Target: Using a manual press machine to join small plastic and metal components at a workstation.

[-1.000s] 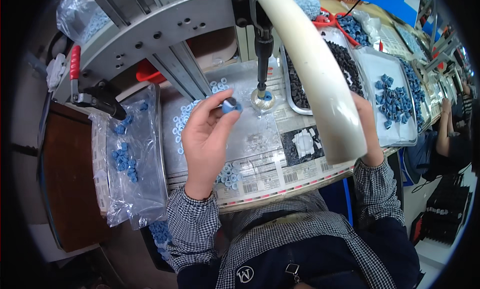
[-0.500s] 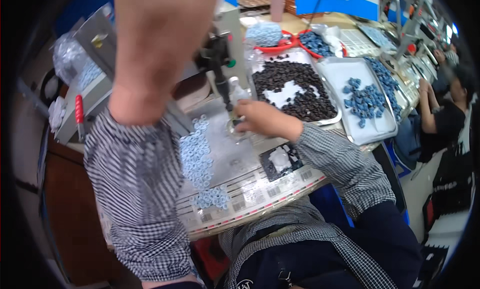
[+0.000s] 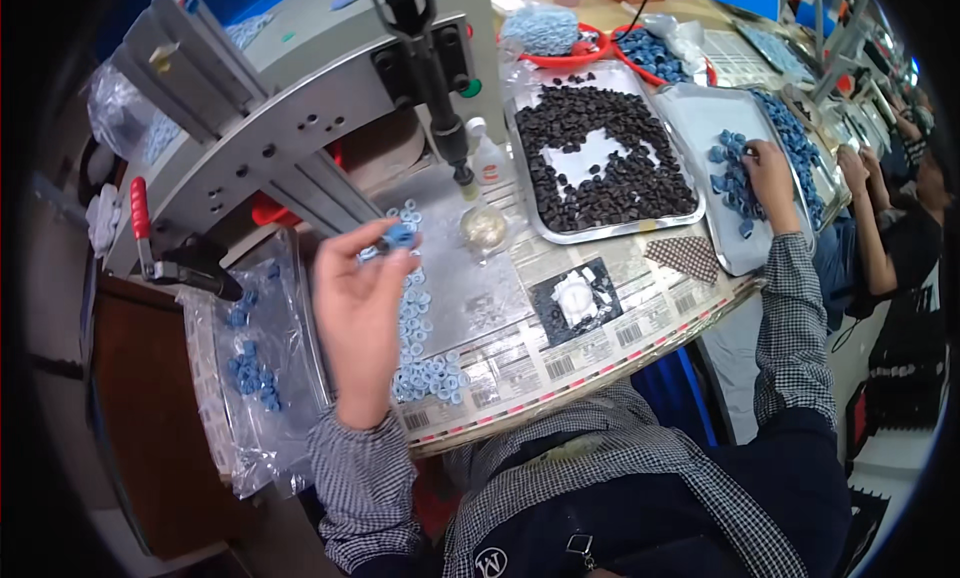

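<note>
1. Workbench [image 3: 600,353] at centre frame carries a grey press [image 3: 300,128] at upper left, trays of parts at upper right, and barcode labels taped along its near edge.
2. Left hand [image 3: 360,308] sits left of centre, raised over the bench; thumb and fingertips are pinched together on a small blue cap [image 3: 400,236], the other fingers curled.
3. That cap looks like light, stiff moulded plastic: easy to lift, smooth enough to slip, so a fingertip pinch across its rim suits it best.
4. Below the hand, a strip of pale blue rings [image 3: 425,363] lies loose on the bench, running down to the labels.
5. Right hand [image 3: 765,183] is at upper right, palm down on a pile of blue caps [image 3: 735,168] in a white tray [image 3: 700,118]; its fingers seem bent into the pile, but whether they grip one I cannot tell.
6. Between the hands sits a tray of black parts [image 3: 610,158]; a bag of blue parts [image 3: 250,368] hangs at the left.
</note>
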The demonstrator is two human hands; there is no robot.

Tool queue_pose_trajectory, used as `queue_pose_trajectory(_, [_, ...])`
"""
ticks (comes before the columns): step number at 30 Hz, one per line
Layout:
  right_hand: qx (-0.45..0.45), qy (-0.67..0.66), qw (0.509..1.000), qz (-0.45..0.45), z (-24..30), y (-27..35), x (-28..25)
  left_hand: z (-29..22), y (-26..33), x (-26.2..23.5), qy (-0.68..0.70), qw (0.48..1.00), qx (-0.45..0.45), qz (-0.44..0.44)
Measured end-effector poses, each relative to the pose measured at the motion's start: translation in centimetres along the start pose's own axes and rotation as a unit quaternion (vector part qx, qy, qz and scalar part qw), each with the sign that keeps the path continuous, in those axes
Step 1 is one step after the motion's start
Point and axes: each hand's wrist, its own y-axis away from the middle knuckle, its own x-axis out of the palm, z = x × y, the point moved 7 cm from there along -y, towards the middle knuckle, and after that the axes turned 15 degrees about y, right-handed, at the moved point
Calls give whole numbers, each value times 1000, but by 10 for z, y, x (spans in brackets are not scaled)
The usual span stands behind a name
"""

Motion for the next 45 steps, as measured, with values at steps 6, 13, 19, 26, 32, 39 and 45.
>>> queue_pose_trajectory(6, [-94, -119, 986, -76, 120, -15, -81, 81, -5, 18, -225, 973, -3, 43])
queue_pose_trajectory(13, [-282, -313, 898, -128, 265, -29, -182, 103, -18, 19, -351, 933, 42, 70])
queue_pose_trajectory(19, [-309, -507, 801, -80, 371, -57, -267, 99, -13, 20, -394, 914, 61, 80])
queue_pose_trajectory(26, [-350, -656, 669, 6, 401, -77, -322, 104, -11, 27, -417, 901, 100, 65])
queue_pose_trajectory(32, [-497, -620, 590, -140, 391, 21, -340, 137, -10, 4, -357, 928, 83, 70])
queue_pose_trajectory(39, [-561, -464, 649, -220, 366, 72, -292, 102, -8, 24, -374, 923, 56, 73])
queue_pose_trajectory(45, [-242, -654, 711, -92, 309, 15, -210, 114, -10, 17, -390, 909, 65, 130])
